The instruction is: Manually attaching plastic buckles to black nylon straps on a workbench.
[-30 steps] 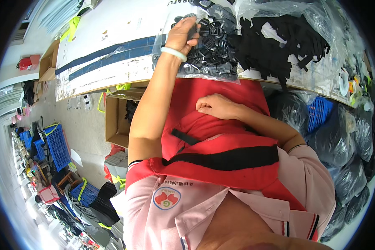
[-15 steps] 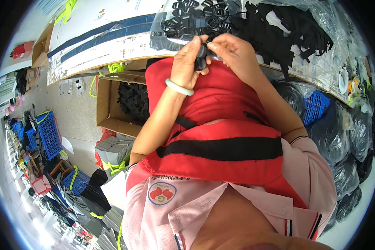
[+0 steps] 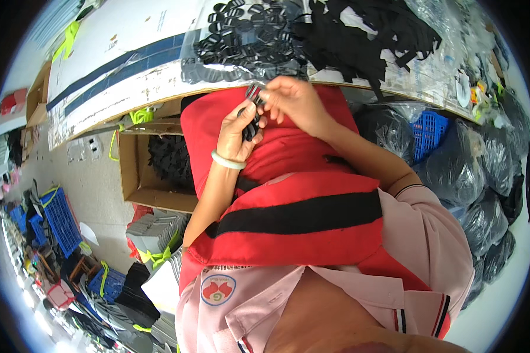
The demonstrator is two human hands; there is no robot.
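Observation:
My left hand (image 3: 237,130), with a pale green bangle at its wrist, is closed around black parts above my red apron (image 3: 300,141). A black plastic strap buckle (image 3: 254,91) sticks up past its thumb, and more black pieces show below in the palm. From the right, my right hand (image 3: 295,106) reaches in with thumb and forefinger pinched at the buckle's edge. Whether a strip is also in that pinch is too small to tell. Just beyond, many similar black buckles (image 3: 247,35) lie on a clear plastic bag on the table.
The table (image 3: 129,70) has a pile of black fabric strips (image 3: 359,35) at right. Beneath it stands a cardboard box (image 3: 153,197) holding black pieces. Dark plastic bags (image 3: 453,170) and a blue basket (image 3: 428,134) are on my right; blue crates (image 3: 62,217) sit at far left.
Both hands have come lower and left, away from the table edge, as the view has shifted. The buckle now stands up clearly above my left thumb.

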